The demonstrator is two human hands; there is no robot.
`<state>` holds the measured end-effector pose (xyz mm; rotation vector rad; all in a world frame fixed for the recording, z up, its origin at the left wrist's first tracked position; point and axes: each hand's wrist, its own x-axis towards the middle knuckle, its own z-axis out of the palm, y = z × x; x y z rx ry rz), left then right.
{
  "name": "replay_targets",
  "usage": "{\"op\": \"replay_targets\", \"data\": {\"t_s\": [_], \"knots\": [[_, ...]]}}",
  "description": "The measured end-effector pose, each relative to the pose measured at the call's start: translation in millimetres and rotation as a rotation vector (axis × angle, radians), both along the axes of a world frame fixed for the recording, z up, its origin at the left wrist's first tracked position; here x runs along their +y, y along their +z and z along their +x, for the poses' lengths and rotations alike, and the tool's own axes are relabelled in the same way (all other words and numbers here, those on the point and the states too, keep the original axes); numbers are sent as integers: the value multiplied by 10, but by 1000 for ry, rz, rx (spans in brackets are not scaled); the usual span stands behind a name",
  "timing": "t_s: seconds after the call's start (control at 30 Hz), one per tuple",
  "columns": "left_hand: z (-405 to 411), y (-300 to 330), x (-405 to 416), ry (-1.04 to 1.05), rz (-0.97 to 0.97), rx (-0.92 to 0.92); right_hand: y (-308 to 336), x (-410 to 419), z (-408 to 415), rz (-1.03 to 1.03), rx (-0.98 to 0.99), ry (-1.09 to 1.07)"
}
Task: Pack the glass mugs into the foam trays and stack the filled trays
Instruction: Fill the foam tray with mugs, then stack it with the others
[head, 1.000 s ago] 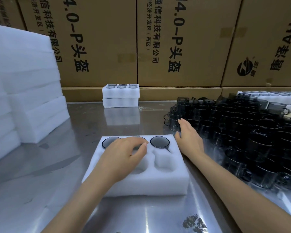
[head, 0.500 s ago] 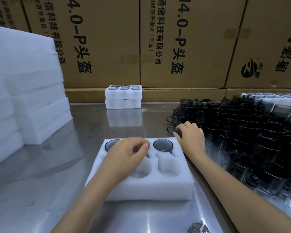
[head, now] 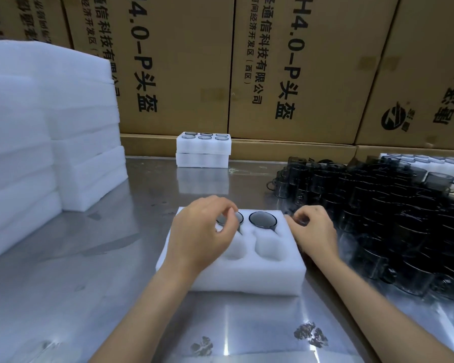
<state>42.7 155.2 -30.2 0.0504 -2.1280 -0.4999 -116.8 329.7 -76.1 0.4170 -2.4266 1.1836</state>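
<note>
Foam tray (head: pixel 247 273) sits mid-bench near the front edge, on the steel bench (head: pixel 89 284). Far row holds mugs: one clear in the right pocket (head: pixel 262 219), the middle one (head: pixel 237 218) half hidden by the left hand (head: pixel 199 234). Near-row pockets visible are unfilled. Left hand fingers curled over the middle mug; can't tell if it grips the rim. Right hand (head: pixel 313 231) at the tray's right edge, fingers curled; whether it holds anything can't be told. Loose mugs (head: pixel 378 205) crowd the bench's right side. Two stacked filled trays (head: pixel 203 150) at the back edge, blank foam stack (head: pixel 50 140) at left.
</note>
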Motion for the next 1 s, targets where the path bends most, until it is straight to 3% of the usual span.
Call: {"op": "replay_targets", "data": {"t_s": [0.13, 0.23, 0.4, 0.57, 0.8, 1.0], "knots": [[92, 37, -115, -104, 330, 52, 239, 6, 193, -359, 92, 13], [179, 48, -312, -157, 567, 79, 405, -83, 460, -478, 135, 153], [184, -101, -685, -102, 825, 98, 690, -468, 882, -263, 184, 424], [193, -388, -774, -45, 1101, 92, 659, -993, 1195, -54, 127, 505], [220, -387, -788, -36, 1033, 67, 442, -1324, 1377, 209, 223, 456], [222, -376, -738, -77, 853, 33, 388, -1377, 1433, 238, 238, 412]]}}
